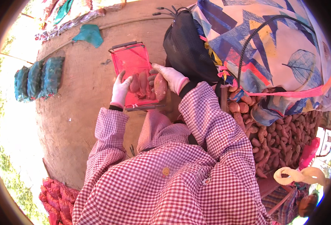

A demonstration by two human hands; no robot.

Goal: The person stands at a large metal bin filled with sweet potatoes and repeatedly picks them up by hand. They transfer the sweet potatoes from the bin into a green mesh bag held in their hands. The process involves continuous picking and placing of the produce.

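A red mesh bag [127, 60] is stretched over a dark wire frame, with several sweet potatoes [143, 84] lying side by side in its lower part. My left hand [121, 88], in a white glove, rests at the left edge of the bag with thumb and fingers apart; it holds nothing. My right hand [169, 77], also gloved, grips a larger sweet potato [161, 86] at the bag's right edge. Some of the right fingers are hidden behind that sweet potato.
A big heap of sweet potatoes [283, 137] lies at the right, partly under a patterned cloth [272, 50]. Beside it stands a black mesh bag [188, 47]. Filled green net bags [38, 78] lie left, filled red ones [57, 199] lower left, and a green piece [89, 35] near the top.
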